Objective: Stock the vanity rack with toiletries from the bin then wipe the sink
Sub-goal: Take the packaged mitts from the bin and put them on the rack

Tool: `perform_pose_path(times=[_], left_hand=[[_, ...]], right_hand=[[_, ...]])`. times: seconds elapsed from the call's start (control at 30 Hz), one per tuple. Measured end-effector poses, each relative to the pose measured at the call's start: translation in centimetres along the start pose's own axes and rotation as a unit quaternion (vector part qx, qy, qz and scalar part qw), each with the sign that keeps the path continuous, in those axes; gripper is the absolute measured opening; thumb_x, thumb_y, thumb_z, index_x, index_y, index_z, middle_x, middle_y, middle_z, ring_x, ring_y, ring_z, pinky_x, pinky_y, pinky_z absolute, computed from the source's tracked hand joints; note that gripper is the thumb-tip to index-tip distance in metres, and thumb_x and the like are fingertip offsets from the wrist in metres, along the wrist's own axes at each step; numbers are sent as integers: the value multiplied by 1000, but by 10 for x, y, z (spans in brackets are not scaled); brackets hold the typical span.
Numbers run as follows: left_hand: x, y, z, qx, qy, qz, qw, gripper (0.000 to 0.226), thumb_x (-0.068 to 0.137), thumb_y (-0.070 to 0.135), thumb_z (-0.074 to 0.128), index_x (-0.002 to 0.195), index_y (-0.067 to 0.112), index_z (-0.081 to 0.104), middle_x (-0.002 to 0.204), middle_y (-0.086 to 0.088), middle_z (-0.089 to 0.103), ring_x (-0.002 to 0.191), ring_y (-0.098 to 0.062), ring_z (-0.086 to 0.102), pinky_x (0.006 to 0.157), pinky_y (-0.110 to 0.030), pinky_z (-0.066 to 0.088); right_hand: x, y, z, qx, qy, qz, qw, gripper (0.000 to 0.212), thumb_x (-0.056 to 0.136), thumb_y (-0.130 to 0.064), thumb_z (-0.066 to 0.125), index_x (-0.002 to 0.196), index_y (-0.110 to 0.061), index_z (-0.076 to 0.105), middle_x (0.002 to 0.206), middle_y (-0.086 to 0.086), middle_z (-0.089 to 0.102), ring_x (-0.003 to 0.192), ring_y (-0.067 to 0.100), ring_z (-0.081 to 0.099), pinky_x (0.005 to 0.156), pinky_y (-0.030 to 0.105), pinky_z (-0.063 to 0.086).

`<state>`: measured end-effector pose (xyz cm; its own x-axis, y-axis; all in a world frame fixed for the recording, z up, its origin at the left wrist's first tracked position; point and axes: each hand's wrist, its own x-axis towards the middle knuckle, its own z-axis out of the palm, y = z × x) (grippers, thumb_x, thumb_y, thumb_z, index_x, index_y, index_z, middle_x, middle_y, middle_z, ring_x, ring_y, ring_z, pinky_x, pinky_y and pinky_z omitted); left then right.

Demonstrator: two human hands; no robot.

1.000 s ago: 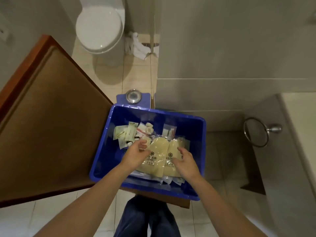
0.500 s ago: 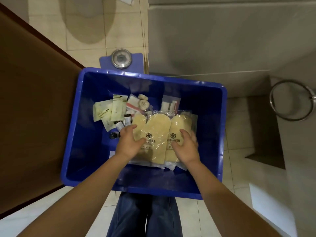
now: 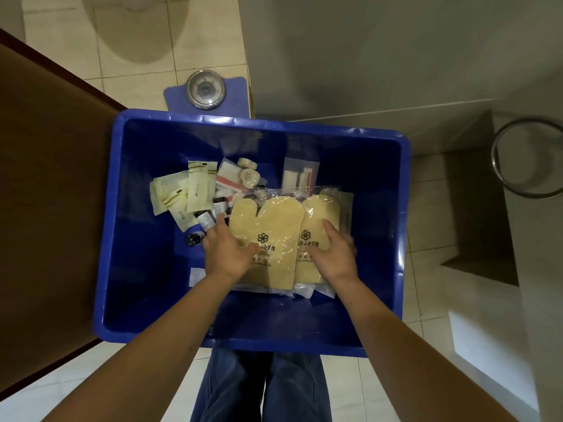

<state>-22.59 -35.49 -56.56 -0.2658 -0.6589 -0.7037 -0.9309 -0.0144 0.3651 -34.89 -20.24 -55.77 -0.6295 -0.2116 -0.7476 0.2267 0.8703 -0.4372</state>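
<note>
Gripping the wrapped mitts (image 3: 274, 226) from either side, our left hand (image 3: 228, 254) and right hand (image 3: 333, 257) are at the stocking step; next, we judge, a lift clear of the bin (image 3: 259, 120)

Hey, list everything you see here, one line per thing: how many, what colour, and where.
bin: one, blue, centre of view
mitt packs: two, tan in clear wrap, overlapping, middle of bin
sachets: several, cream, bin's rear left
round soaps: about three, off-white, right of sachets
small bottles: a few, dark-capped, by the sachets; count unclear
clear pouch: one, white contents, bin's rear right
dial: one, metal, on blue pad beyond bin
ring: one, metal, right edge
door: one, brown, left
legs: two, blue trousers, bottom centre
left hand: on left pack's edge, thumb on top
right hand: grips right pack's edge
</note>
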Motion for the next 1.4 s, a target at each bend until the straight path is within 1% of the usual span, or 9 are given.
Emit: perform_pose_path(times=[0.2, 0.33, 0.43, 0.63, 0.87, 0.93, 1.0, 1.2, 1.4], left_hand=[[-3, 1, -3, -20, 33, 21, 999, 68, 80, 21, 73, 139, 15, 40, 133, -10, 44, 119, -31, 48, 94, -45, 47], [-9, 2, -10, -17, 16, 49, 999, 29, 86, 30, 64, 110, 16, 59, 113, -8, 59, 87, -24, 62, 75, -43, 56], [-21, 8, -17, -47, 8, 58, 997, 27, 91, 33, 60, 109, 13, 59, 102, -2, 63, 87, -22, 62, 74, -38, 53], [-59, 27, -50, -118, 2, 101, 988, 24, 94, 29, 57, 114, 15, 54, 104, 0, 67, 89, -16, 62, 75, -34, 50], [-116, 76, -101, -131, 18, 261, 956, 75, 98, 20, 51, 152, 39, 1, 133, 24, 41, 91, 14, 52, 73, -17, 44], [-131, 89, -114, -106, 18, 309, 945, 78, 99, 19, 49, 150, 46, -3, 100, 32, 45, 70, 9, 49, 67, -23, 47], [-146, 102, -125, -88, 13, 347, 934, 72, 99, 18, 49, 149, 47, 6, 81, 32, 39, 69, -1, 53, 71, -31, 52], [-193, 142, -141, -117, -61, 430, 893, 59, 99, 14, 50, 148, 37, 28, 144, 28, 34, 134, -4, 40, 113, -33, 35], [-239, 195, -126, -103, -136, 469, 867, 72, 91, 8, 61, 147, 39, 28, 152, 15, 33, 137, -6, 33, 111, -30, 34]], right_hand=[[-3, -8, -1, 42, 74, -46, 995, 81, 88, -4, 58, 152, -35, 20, 118, 3, 50, 93, 16, 56, 76, 26, 48], [-9, -8, 2, 27, 51, -31, 998, 23, 85, -7, 63, 107, -15, 63, 75, 0, 57, 64, 11, 52, 63, 27, 43], [-20, -11, -1, 16, 54, -44, 997, 24, 89, -19, 64, 112, -14, 66, 104, 2, 62, 82, 14, 59, 71, 24, 46], [-63, -36, -26, 85, 19, -80, 993, 24, 99, -21, 49, 122, -16, 49, 105, 1, 60, 78, 12, 55, 68, 27, 43], [-136, -69, -73, 95, 70, -187, 975, 88, 98, -4, 46, 149, -46, -12, 143, 3, 50, 115, 21, 59, 76, 25, 54], [-157, -76, -89, 71, 108, -222, 966, 87, 98, -3, 45, 150, -48, -9, 130, 9, 57, 110, 30, 58, 81, 38, 56], [-173, -78, -104, 54, 139, -250, 957, 80, 98, -3, 44, 152, -45, 2, 115, -2, 61, 92, 13, 61, 76, 28, 51], [-218, -70, -154, 163, 187, -227, 942, 65, 96, -1, 45, 151, -32, 29, 149, -12, 41, 128, -1, 42, 97, 9, 34], [-262, -35, -201, 289, 272, -191, 898, 83, 79, 4, 64, 149, -26, 30, 140, -12, 47, 124, 5, 50, 101, 27, 47]])
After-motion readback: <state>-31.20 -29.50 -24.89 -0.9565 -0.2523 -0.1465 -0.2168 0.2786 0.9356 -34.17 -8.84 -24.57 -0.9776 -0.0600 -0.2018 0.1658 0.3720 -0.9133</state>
